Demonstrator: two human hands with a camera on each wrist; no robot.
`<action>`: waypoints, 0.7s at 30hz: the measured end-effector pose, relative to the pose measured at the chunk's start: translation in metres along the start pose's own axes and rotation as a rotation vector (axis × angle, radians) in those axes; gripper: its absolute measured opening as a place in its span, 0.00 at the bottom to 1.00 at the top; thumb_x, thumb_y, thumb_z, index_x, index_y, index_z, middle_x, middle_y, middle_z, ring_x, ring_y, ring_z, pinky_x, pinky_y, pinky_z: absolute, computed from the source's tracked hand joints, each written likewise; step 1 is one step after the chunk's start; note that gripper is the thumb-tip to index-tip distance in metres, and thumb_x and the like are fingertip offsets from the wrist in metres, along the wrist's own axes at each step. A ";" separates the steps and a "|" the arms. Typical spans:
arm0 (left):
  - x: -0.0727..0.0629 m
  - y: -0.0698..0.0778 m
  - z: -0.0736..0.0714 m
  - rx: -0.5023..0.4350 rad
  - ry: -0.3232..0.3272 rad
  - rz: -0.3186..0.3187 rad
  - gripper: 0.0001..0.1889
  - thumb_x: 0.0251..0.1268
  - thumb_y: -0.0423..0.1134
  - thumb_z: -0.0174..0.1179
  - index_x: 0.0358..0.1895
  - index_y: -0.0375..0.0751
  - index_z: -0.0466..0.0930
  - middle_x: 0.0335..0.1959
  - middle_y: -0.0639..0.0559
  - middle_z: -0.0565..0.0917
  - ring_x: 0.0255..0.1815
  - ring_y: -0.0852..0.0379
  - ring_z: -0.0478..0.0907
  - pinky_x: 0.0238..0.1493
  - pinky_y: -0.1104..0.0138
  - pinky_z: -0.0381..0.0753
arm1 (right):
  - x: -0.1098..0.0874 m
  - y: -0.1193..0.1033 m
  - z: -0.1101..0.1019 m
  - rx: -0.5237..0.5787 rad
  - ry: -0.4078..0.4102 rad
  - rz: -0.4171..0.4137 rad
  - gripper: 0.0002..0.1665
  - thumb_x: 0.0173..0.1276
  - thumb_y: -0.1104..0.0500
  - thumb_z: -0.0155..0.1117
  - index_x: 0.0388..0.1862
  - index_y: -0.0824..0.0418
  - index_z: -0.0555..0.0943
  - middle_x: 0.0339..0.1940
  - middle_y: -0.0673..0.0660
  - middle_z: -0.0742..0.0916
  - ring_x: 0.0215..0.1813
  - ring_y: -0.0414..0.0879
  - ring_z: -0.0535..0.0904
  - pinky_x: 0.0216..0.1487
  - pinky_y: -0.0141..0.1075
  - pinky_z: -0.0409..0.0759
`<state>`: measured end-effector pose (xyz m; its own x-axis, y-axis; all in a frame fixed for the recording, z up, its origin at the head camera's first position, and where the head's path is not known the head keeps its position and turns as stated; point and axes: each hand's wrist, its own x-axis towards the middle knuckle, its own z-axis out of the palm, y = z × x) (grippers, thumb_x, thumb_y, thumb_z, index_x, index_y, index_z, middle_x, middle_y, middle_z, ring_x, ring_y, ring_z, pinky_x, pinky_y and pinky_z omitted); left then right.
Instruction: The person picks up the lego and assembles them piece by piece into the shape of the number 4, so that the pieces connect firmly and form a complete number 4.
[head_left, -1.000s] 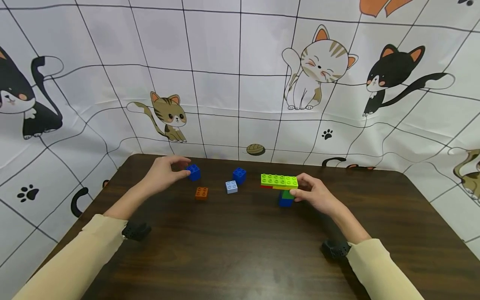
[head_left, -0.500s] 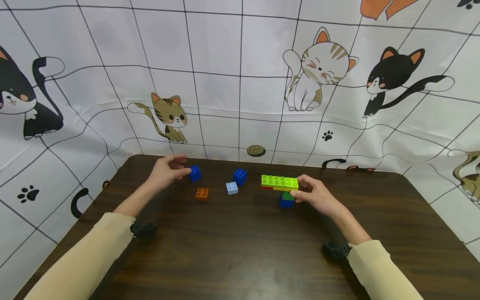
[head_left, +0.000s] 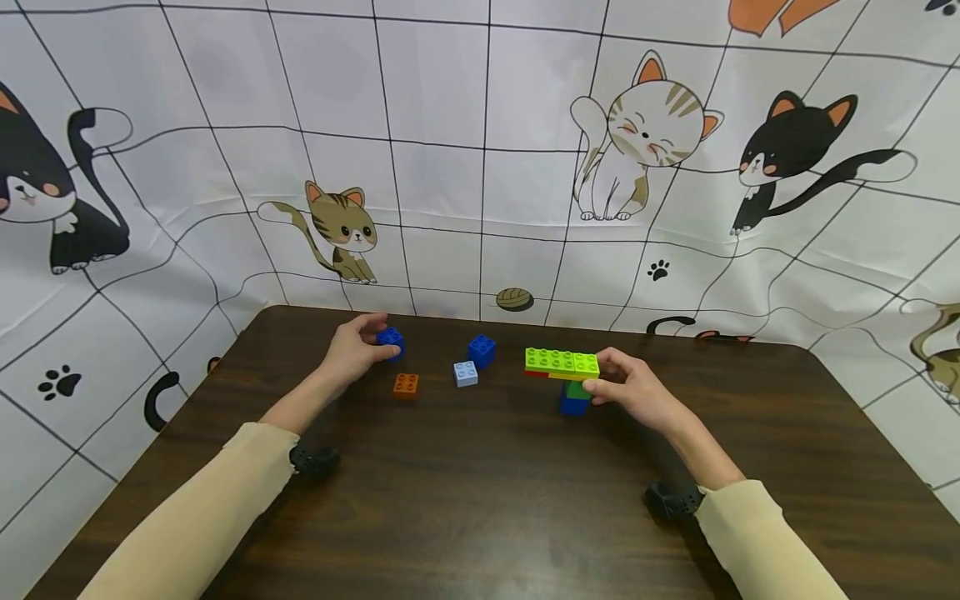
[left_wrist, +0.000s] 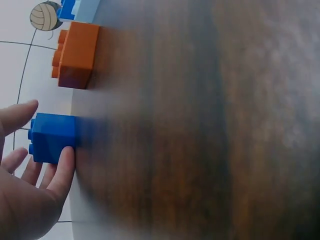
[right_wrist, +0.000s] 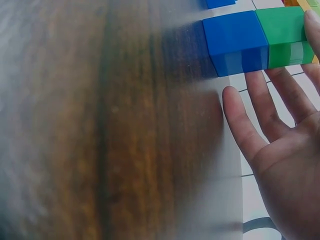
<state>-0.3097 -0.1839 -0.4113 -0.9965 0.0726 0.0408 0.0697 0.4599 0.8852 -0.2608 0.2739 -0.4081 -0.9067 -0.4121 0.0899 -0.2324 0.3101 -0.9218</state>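
Observation:
In the head view my left hand (head_left: 352,350) is around a blue toy brick (head_left: 391,337) at the back left, thumb in front and fingers behind. The left wrist view shows the thumb (left_wrist: 22,114) just off the studded end of that blue brick (left_wrist: 54,137), with other fingers along its side. My right hand (head_left: 633,387) holds a stack of bricks (head_left: 561,361) right of centre, thumb against its green brick (right_wrist: 285,37). Lime bricks top the stack and jut left over red and yellow ones; a blue brick (right_wrist: 237,42) forms its base.
An orange brick (head_left: 406,386) lies just in front of the left hand. Between the hands, a light blue brick (head_left: 465,374) sits beside another blue brick (head_left: 482,350). A cat-print cloth (head_left: 435,167) hangs behind the dark wooden table (head_left: 480,500).
My left hand has shifted right, so that its thumb and fingers now come around the blue brick. The right hand and its stack have stayed in place.

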 end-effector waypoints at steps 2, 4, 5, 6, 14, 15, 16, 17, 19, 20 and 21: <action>0.001 -0.002 0.001 0.026 0.011 -0.010 0.34 0.68 0.33 0.67 0.75 0.31 0.65 0.70 0.31 0.72 0.67 0.35 0.69 0.66 0.47 0.73 | 0.001 0.000 0.000 0.004 0.001 0.001 0.18 0.74 0.66 0.65 0.57 0.72 0.73 0.53 0.69 0.84 0.46 0.47 0.82 0.46 0.41 0.87; 0.001 -0.002 0.002 0.042 0.023 -0.018 0.34 0.68 0.33 0.67 0.74 0.30 0.66 0.69 0.31 0.73 0.67 0.35 0.70 0.67 0.47 0.72 | 0.001 0.000 0.000 0.011 0.002 -0.001 0.18 0.74 0.66 0.65 0.57 0.73 0.73 0.53 0.68 0.84 0.45 0.46 0.83 0.46 0.41 0.87; 0.001 -0.002 0.002 0.045 0.030 -0.021 0.34 0.68 0.33 0.67 0.74 0.30 0.66 0.69 0.31 0.73 0.67 0.35 0.70 0.67 0.47 0.72 | 0.001 0.000 0.000 0.012 0.003 0.001 0.18 0.74 0.66 0.65 0.57 0.73 0.73 0.52 0.68 0.84 0.45 0.46 0.83 0.46 0.41 0.87; 0.002 -0.002 0.002 0.047 0.037 -0.024 0.33 0.68 0.33 0.67 0.74 0.30 0.67 0.68 0.31 0.74 0.67 0.35 0.71 0.67 0.48 0.73 | 0.001 0.000 0.000 0.015 0.003 0.002 0.18 0.74 0.66 0.65 0.57 0.73 0.73 0.52 0.68 0.84 0.45 0.46 0.83 0.46 0.42 0.87; 0.001 0.001 0.000 0.085 0.052 -0.053 0.27 0.67 0.33 0.68 0.67 0.29 0.74 0.61 0.30 0.78 0.61 0.36 0.75 0.61 0.48 0.77 | 0.002 -0.002 -0.001 0.009 0.000 0.008 0.19 0.74 0.66 0.65 0.57 0.73 0.73 0.53 0.68 0.84 0.45 0.45 0.83 0.46 0.42 0.87; 0.000 0.002 0.000 0.087 0.048 -0.057 0.26 0.68 0.33 0.68 0.66 0.29 0.74 0.60 0.30 0.79 0.60 0.36 0.75 0.61 0.48 0.77 | 0.002 -0.002 -0.001 0.011 -0.002 0.007 0.19 0.74 0.66 0.65 0.57 0.73 0.73 0.53 0.68 0.84 0.45 0.45 0.83 0.46 0.42 0.87; 0.000 0.003 0.000 0.092 0.046 -0.057 0.25 0.68 0.34 0.68 0.65 0.28 0.75 0.60 0.30 0.79 0.60 0.36 0.76 0.60 0.48 0.78 | 0.002 -0.002 -0.001 0.012 -0.002 0.009 0.18 0.74 0.66 0.65 0.57 0.73 0.73 0.53 0.69 0.84 0.45 0.45 0.83 0.46 0.42 0.87; -0.001 0.004 -0.001 0.096 0.045 -0.057 0.24 0.68 0.34 0.67 0.64 0.28 0.76 0.59 0.30 0.79 0.60 0.36 0.76 0.60 0.48 0.78 | 0.002 -0.002 -0.001 0.013 -0.003 0.010 0.18 0.74 0.66 0.65 0.57 0.73 0.73 0.53 0.69 0.84 0.45 0.45 0.83 0.46 0.41 0.87; -0.001 0.005 -0.003 0.094 0.046 -0.061 0.23 0.69 0.34 0.67 0.63 0.29 0.77 0.59 0.30 0.79 0.59 0.36 0.77 0.60 0.48 0.78 | 0.001 -0.001 -0.001 0.017 -0.005 0.010 0.18 0.74 0.66 0.65 0.57 0.73 0.73 0.53 0.70 0.84 0.44 0.45 0.83 0.46 0.41 0.87; -0.002 0.006 -0.004 0.096 0.047 -0.063 0.22 0.70 0.34 0.66 0.63 0.29 0.77 0.59 0.30 0.79 0.59 0.36 0.77 0.60 0.48 0.78 | 0.001 -0.001 0.000 0.019 -0.004 0.010 0.18 0.74 0.67 0.65 0.57 0.73 0.73 0.53 0.70 0.84 0.44 0.45 0.83 0.46 0.41 0.87; -0.002 0.007 -0.006 0.096 0.048 -0.065 0.21 0.70 0.34 0.66 0.63 0.29 0.77 0.59 0.30 0.79 0.59 0.36 0.77 0.60 0.48 0.78 | 0.001 0.000 0.000 0.018 -0.005 0.009 0.18 0.74 0.66 0.65 0.57 0.73 0.73 0.53 0.70 0.84 0.44 0.45 0.83 0.46 0.41 0.87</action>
<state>-0.3076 -0.1856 -0.4024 -1.0000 -0.0014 0.0086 0.0065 0.5454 0.8382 -0.2621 0.2735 -0.4076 -0.9070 -0.4135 0.0798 -0.2177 0.2982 -0.9293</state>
